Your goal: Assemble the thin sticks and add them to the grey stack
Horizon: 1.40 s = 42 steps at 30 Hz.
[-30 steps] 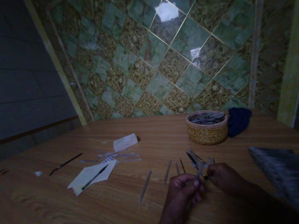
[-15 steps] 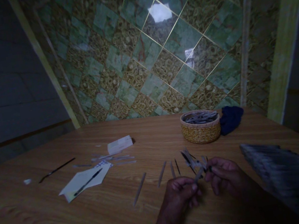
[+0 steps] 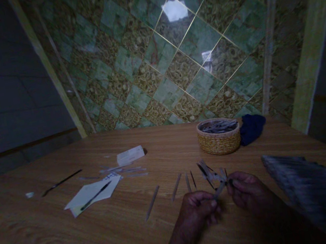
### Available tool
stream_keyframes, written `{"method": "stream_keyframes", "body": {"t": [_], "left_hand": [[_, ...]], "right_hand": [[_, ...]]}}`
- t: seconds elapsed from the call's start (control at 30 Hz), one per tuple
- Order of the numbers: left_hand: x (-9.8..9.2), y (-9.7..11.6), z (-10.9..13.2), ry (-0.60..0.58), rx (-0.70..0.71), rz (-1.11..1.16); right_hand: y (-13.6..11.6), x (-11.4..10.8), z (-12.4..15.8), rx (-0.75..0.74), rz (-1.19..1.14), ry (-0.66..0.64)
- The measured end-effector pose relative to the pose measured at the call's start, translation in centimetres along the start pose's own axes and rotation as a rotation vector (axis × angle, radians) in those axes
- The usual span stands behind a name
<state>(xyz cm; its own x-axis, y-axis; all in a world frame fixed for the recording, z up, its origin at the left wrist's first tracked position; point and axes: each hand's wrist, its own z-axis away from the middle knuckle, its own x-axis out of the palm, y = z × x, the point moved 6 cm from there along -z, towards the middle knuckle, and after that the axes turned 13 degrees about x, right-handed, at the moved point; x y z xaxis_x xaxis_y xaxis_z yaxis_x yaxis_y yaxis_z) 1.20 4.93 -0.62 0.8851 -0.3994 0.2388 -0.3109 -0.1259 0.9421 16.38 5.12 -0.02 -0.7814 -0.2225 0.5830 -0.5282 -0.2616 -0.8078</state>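
Observation:
Near the front of the wooden table, my left hand (image 3: 199,211) pinches the lower end of a thin grey strip (image 3: 221,189). At the strip's upper end, my right hand (image 3: 247,191) is closed with thumb and fingers together. Something small and dark shows at those fingertips, too small to name. Just beyond the hands lies a small cluster of thin grey and dark strips (image 3: 207,171), partly overlapped by the held one. Several single strips lie left of it, among them a grey strip (image 3: 152,202).
Behind the hands stands a wicker basket (image 3: 220,144) full of strips, beside a dark blue cloth (image 3: 251,128). A large dark bundle (image 3: 317,191) lies at right. Leftward are white paper (image 3: 89,194) with a pen (image 3: 96,194), a small white box (image 3: 130,155) and a dark thin stick (image 3: 62,183).
My right hand has shifted slightly right, and its fingers have drawn closer together. The left hand keeps its pinch on the strip, nearly in place.

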Motion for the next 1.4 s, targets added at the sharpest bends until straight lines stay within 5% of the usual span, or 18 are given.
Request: {"method": "stream_keyframes", "body": {"t": [0.5, 1.4], "left_hand": [[0.5, -0.2, 0.1, -0.052, -0.013, -0.021], [0.5, -0.9, 0.1, -0.114, -0.048, -0.054]], "right_hand": [[0.7, -0.2, -0.6, -0.032, -0.047, -0.089], [1.6, -0.7, -0.4, 0.026, 0.079, 0.117]]}}
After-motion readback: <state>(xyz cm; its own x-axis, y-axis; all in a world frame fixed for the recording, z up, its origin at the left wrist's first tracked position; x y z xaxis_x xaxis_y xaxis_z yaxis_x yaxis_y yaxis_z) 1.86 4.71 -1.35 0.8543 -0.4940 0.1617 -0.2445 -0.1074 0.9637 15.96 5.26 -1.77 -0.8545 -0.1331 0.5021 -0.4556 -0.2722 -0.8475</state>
